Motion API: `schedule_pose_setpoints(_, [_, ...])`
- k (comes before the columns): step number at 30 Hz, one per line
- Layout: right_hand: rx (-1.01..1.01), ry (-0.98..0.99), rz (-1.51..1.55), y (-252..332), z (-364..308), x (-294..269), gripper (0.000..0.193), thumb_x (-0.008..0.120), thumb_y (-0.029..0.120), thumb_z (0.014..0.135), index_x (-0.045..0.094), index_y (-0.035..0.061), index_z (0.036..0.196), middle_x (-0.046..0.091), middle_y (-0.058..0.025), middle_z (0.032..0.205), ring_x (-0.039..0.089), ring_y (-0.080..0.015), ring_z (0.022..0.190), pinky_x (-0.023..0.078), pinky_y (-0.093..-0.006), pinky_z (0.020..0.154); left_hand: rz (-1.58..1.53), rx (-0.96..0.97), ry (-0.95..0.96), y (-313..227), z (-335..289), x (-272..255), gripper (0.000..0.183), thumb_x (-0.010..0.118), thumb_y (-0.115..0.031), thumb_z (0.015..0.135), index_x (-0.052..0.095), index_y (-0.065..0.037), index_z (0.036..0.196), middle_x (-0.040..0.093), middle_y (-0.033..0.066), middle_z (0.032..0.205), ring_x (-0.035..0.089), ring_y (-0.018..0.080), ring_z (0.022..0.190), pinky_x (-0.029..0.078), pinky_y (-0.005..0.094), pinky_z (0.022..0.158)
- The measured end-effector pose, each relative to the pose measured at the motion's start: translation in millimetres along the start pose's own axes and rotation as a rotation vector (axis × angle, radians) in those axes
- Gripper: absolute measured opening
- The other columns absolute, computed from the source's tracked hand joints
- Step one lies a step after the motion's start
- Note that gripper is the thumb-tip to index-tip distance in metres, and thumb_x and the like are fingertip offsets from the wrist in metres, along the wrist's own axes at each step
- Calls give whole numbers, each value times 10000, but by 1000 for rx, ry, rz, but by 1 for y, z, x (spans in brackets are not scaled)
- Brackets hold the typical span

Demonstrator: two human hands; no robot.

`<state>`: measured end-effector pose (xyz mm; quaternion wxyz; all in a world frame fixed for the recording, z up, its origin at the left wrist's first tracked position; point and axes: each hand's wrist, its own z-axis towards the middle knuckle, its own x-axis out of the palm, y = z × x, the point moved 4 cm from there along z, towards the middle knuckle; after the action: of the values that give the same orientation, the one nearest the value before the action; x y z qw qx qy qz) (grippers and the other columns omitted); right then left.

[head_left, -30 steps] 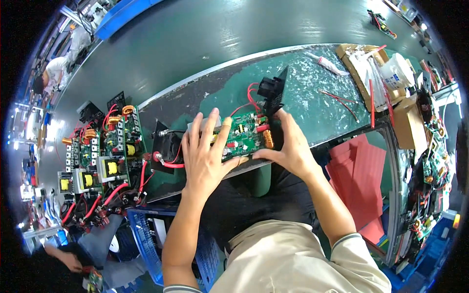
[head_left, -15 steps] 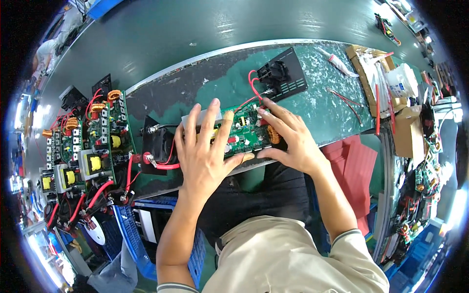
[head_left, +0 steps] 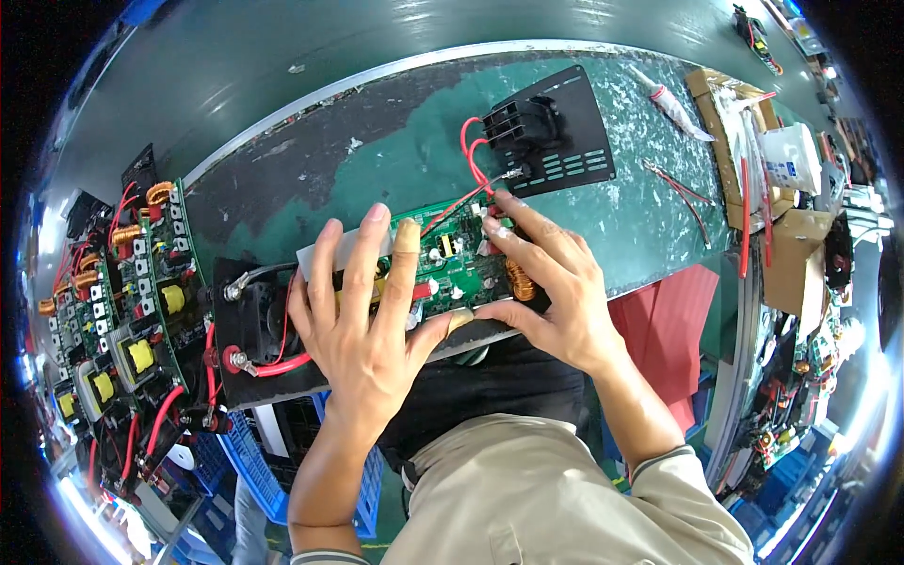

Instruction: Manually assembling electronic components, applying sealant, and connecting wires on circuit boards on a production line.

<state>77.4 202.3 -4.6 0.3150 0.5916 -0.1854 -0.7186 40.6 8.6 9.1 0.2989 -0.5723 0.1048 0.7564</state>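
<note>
A worn green bench (head_left: 395, 160) curves across the view, its top scuffed dark and flecked with white; grey floor lies beyond it. Finished boards (head_left: 132, 311) with yellow parts and red wires line its left end, and cartons (head_left: 791, 254) sit at the right. Blue crates (head_left: 282, 471) stand below the near edge.

The green board (head_left: 452, 264) lies at the bench's near edge, carrying a copper coil and red wires that run to a black panel (head_left: 556, 132) just behind. The left hand (head_left: 367, 320) lies flat on it, fingers spread, gripping nothing. The right hand (head_left: 556, 292) presses its right end, fingers loosely spread, thumb at the near edge.
</note>
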Motion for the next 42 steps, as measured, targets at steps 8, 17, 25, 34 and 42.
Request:
schedule_pose_setpoints(8, [-10,-83,49,-3,-2,-10,627,805,326,725,629,54,1263,534,-181,1413,592,-341,1181,464,-417,937,1,41,-13,-10,13,-3,743,629,-624,804,561,-167,1386,496,36,1460,453,364,1307,342,502,1029])
schedule_pose_setpoints(17, [437,-246,644,-35,-80,-38,506,784,234,857,576,-1,1254,692,-103,1094,669,-164,960,547,-308,835,18,90,-49,-11,1,-6,910,818,-452,672,489,-69,1428,460,132,1485,398,404,1364,344,520,1060])
schedule_pose_setpoints(25, [446,-994,-15,-149,-127,-171,603,754,79,852,487,52,1392,622,-59,846,570,-113,709,494,-269,672,-14,4,-126,-24,-11,-15,882,814,-441,722,468,-80,1449,380,139,1534,354,411,1391,300,551,1099])
schedule_pose_setpoints(34, [509,-972,-172,-208,-54,-252,226,694,170,883,701,-7,1023,716,-162,837,688,-234,754,525,-340,701,-283,-195,-384,-25,-39,-2,682,785,-271,826,505,-38,1403,403,184,1499,352,409,1390,278,531,1139])
schedule_pose_setpoints(42, [417,-997,33,-217,-70,-235,242,705,159,878,704,-35,1023,706,-83,811,634,-108,740,494,-262,677,-207,-91,-452,-3,-29,-32,395,697,-123,897,609,-50,1275,476,170,1449,427,370,1357,312,521,1133])
